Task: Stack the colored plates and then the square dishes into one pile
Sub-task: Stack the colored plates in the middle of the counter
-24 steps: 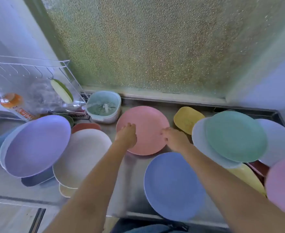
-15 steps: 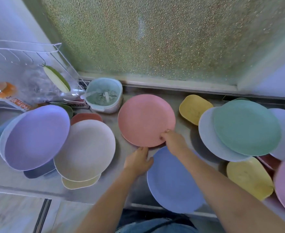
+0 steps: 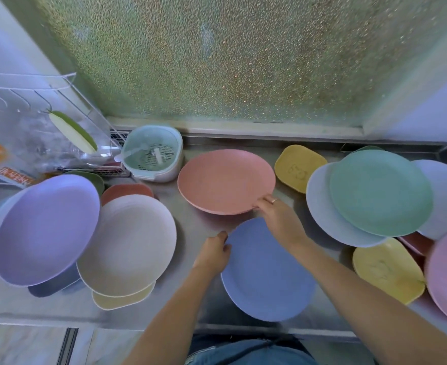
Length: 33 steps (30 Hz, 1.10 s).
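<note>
Head view: R hand [image 3: 279, 219] gripping near rim of pink plate [image 3: 225, 180], plate tilting off steel counter [image 3: 190, 233]. L hand [image 3: 213, 252] pinching left edge of blue plate [image 3: 267, 272], lying flat just below pink one.

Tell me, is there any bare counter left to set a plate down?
Little. One bare steel strip runs between the beige plate and the pink plate and blue plate. The left side and the right side, around the green plate, are crowded with overlapping dishes.
</note>
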Each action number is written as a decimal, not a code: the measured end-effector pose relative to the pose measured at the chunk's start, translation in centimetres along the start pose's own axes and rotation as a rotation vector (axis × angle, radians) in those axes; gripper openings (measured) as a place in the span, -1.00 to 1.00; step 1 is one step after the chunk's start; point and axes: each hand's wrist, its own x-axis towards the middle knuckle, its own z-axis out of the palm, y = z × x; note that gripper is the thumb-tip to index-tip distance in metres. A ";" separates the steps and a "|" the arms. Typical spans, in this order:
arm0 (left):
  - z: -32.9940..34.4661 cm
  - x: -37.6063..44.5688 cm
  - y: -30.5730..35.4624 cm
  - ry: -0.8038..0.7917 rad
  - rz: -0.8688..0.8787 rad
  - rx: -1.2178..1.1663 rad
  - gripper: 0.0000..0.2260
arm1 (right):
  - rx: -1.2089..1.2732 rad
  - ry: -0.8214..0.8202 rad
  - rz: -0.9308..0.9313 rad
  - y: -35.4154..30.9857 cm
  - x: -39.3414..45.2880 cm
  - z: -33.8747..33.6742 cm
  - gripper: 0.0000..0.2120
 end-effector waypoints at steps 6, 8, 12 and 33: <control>-2.1 0.2 -1.3 0.159 -0.131 -0.322 -0.87 | 0.109 0.176 0.083 0.2 -7.0 -1.1 -0.84; -2.6 0.2 -1.5 0.180 -0.185 -0.419 -0.87 | 0.073 0.152 0.111 1.1 -9.1 -1.0 -0.83; -3.0 0.3 -1.7 0.192 -0.230 -0.510 -0.78 | 0.036 0.151 0.039 2.2 -12.0 0.0 -0.80; -2.4 -0.9 -1.4 0.117 -0.341 -0.655 -0.83 | 0.087 0.253 -0.055 0.8 -13.3 -1.1 -0.83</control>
